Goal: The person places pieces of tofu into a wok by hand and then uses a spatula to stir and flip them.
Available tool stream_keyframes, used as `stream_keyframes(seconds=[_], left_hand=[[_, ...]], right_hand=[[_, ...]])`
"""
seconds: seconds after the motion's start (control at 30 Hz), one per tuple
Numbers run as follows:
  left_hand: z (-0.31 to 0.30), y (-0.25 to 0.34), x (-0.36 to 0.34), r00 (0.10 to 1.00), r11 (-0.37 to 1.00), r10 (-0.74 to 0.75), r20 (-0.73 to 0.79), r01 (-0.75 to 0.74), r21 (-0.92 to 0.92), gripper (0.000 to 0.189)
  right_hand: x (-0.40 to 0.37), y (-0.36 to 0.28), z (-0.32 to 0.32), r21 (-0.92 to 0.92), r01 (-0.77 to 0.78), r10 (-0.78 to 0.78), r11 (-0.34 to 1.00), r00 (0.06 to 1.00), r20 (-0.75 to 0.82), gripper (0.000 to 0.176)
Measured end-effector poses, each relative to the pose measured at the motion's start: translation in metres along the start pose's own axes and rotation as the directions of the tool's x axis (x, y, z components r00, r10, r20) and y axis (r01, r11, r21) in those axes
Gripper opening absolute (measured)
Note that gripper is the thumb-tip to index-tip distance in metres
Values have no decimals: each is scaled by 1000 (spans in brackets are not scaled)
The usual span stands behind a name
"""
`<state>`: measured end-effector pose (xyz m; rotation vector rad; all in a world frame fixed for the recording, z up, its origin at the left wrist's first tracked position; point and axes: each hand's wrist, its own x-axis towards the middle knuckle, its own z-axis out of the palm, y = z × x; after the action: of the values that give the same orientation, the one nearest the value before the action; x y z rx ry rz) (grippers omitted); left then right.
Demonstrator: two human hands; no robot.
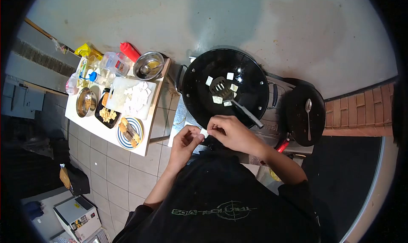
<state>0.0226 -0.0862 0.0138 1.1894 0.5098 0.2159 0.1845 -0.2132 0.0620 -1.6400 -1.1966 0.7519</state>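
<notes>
Between my two hands is a small white square piece, too small to name more exactly. My left hand pinches it from the left, and my right hand has thumb and fingers closed on its other side. Both hands are at the near rim of a large black wok. Several similar white squares lie apart in the wok. A slotted turner rests among them, its grey handle over the near rim just beyond my right hand.
At left, a table holds a white cutting board with heaped white pieces, a striped plate, metal bowls, a black tray and a red squeeze bottle. A spoon lies on a black pan at right.
</notes>
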Motion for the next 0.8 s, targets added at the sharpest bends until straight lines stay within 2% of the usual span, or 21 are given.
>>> stream_keyframes(seconds=[0.03,0.1,0.13,0.2,0.37,0.5,0.63,0.7,0.8], left_hand=[[1,-1,1,1000,999,15,-11,-15,32,11],[0,-1,1,999,998,33,-26,-32,62,11],[-1,-1,1,998,997,33,-46,-30,74,10],[-4,-2,0,997,996,34,-67,-29,82,11],[-21,-11,-6,994,997,45,-95,-38,71,12],[-27,-8,-14,987,997,33,-155,-22,74,14],[-35,-9,-20,981,996,16,-191,1,90,14],[-39,-9,-22,977,997,11,-213,7,81,14],[-54,-14,-21,974,994,30,-225,-6,107,15]], right_hand=[[1,-1,-6,-1,-2,2,1000,1000,-4,4],[9,0,-28,-233,86,-98,969,994,-43,4],[15,6,-38,-360,23,-67,933,992,-108,5],[36,22,-67,-506,10,-130,863,971,-202,5],[98,92,-115,-691,-51,-73,721,986,-149,5],[127,124,-113,-714,15,-102,700,992,-79,4],[136,129,-106,-787,17,-17,617,1000,9,7],[132,115,-105,-750,-12,-147,661,978,-145,10],[122,78,-110,-701,11,-201,713,961,-189,10]])
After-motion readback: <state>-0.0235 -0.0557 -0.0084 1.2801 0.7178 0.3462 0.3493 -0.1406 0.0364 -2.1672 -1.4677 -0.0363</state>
